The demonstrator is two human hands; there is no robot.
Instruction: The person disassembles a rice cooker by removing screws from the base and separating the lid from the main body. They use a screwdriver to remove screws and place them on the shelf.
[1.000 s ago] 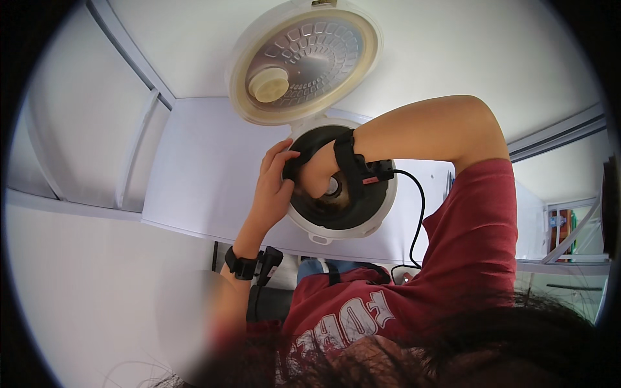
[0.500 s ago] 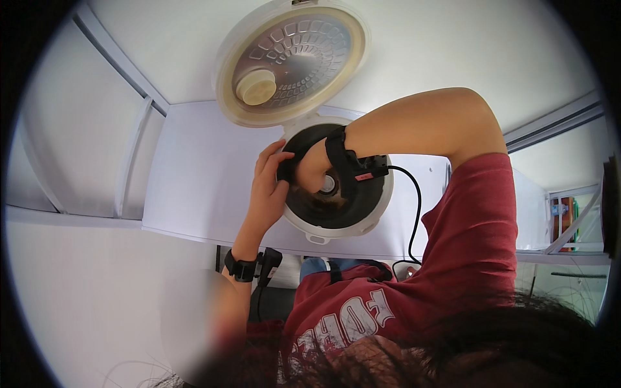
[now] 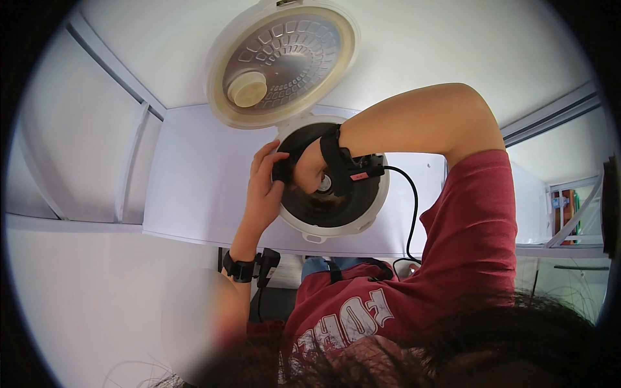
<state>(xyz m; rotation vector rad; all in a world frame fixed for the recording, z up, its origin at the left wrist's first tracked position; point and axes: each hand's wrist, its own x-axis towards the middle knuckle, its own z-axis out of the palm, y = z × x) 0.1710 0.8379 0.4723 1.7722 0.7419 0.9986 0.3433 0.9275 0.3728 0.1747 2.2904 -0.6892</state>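
From where I stand, the white round cooker [image 3: 343, 229] sits close to the front edge of the desk [image 3: 194, 174], its small front tab [image 3: 314, 238] just short of that edge. Its lid [image 3: 297, 61] is swung up on the hinge at the back, leaning a bit to the left, with a cream cap [image 3: 248, 89] on the metal inner face, so the mouth lies open from above. The left hand [image 3: 262, 187] is at the left rim, thumb set apart from the fingers and the fingertips bent over the edge; whether it grips or just rests there, I can't tell. The right hand [image 3: 309, 169] has gone in over the right side and is down inside the dark well, its fingers hidden, so I can't say if they are spread or pinching something. Just beside it shows a round silvery piece [image 3: 325, 183], with brownish patches on the floor of the well. The right forearm [image 3: 407, 116] crosses the back right of the rim, and a black cable [image 3: 414, 213] loops from its wristband [image 3: 333, 155] across the desk's front edge. The wider room is to the left, where the desk runs well past the left hand to its left edge.
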